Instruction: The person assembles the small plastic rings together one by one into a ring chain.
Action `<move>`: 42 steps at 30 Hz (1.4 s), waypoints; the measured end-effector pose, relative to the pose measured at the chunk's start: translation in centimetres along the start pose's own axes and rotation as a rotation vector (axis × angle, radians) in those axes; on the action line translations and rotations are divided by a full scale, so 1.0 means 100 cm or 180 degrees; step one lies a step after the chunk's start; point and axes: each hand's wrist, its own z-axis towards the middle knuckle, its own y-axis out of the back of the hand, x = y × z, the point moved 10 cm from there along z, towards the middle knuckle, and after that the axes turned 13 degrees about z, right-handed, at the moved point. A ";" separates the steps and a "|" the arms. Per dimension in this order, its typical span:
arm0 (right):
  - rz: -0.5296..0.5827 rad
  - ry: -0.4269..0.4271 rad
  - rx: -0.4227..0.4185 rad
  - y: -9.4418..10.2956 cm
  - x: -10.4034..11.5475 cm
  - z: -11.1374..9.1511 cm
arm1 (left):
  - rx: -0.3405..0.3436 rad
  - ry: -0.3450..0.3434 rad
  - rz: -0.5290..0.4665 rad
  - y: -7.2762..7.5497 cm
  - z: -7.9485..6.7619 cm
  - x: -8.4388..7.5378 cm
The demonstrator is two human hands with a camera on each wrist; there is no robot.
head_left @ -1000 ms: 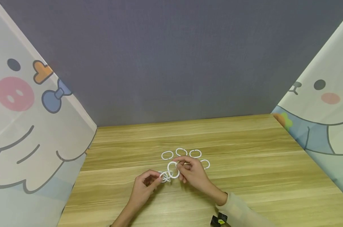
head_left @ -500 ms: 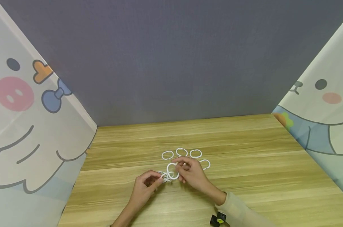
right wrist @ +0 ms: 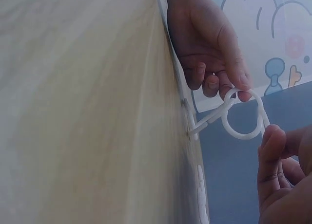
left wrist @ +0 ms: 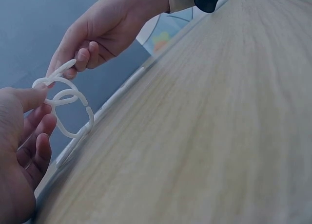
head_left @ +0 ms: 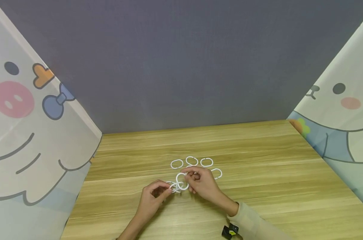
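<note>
Two white plastic links are pinched in my hands, one on each side, and they meet in the gap between my fingertips, just above the wooden table (head_left: 259, 190). With my left hand (head_left: 151, 197) I grip the left-hand link (left wrist: 74, 85) between thumb and forefinger, my other fingers curled in below it. With my right hand (head_left: 204, 182) I pinch the right-hand link (head_left: 177, 179) by its far side, so that its oval stands raised and its near end crosses the one in my left. From the left-hand link hangs a lower link (left wrist: 91, 118), threaded through it; I cannot tell whether its bottom touches the wood. Beyond my knuckles, loose links lie flat and apart in a rough arc: a left one (head_left: 177, 167), a middle one (head_left: 192, 156), a right one (head_left: 206, 166) and a nearer one (head_left: 221, 173) just beside my right hand. A bit of white shows behind my right forefinger, too covered to make out. My pale right sleeve (head_left: 253, 221) reaches to the wrist, a small black device (head_left: 227, 232) beside it. A grey panel (head_left: 181, 66) stands behind the table, with cartoon-printed panels at both sides.
</note>
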 end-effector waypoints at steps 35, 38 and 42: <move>0.0489 -0.0410 -0.0335 0.025 -0.017 -0.006 | 0.0022 0.0251 -0.0014 0.001 0.000 0.005; 0.0462 -0.0363 -0.0330 0.026 -0.017 -0.006 | 0.0007 0.0270 -0.0008 0.001 0.000 0.006; 0.0418 -0.0344 -0.0318 0.028 -0.018 -0.007 | -0.0003 0.0298 -0.0002 0.001 0.000 0.006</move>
